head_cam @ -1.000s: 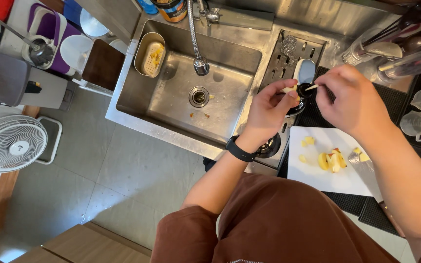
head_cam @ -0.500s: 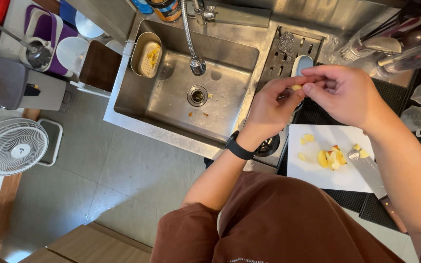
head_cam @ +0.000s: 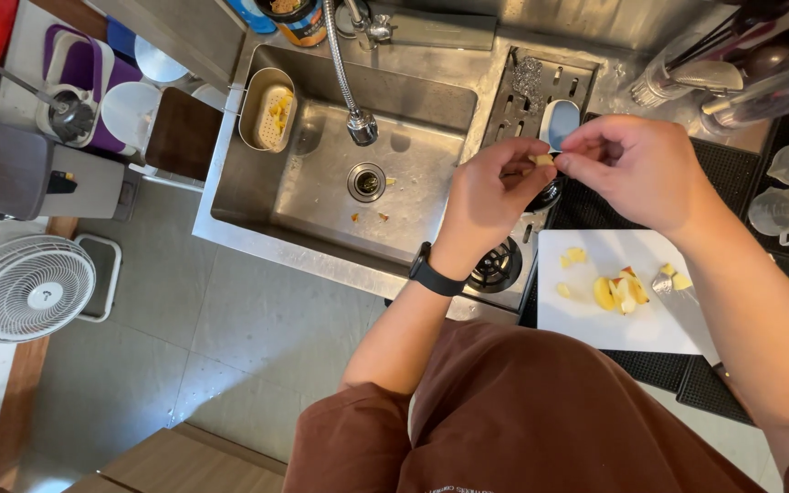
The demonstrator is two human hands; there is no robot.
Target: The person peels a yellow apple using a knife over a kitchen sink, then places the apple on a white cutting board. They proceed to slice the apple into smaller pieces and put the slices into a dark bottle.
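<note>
Both hands, left point(head_cam: 490, 196) and right point(head_cam: 636, 169), pinch one small apple bit point(head_cam: 541, 160), picking at it; next, a careful pull apart, board point(head_cam: 595, 319) at 5 o'clock.

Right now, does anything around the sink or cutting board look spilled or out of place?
A few small yellow scraps lie loose on the sink floor near the drain. Cut fruit pieces sit on the white cutting board. Both hands pinch a small piece. Nothing else stands out.

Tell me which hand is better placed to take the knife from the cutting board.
The right hand: the knife lies on the white cutting board under the right forearm. The left hand is nearer the sink.
</note>
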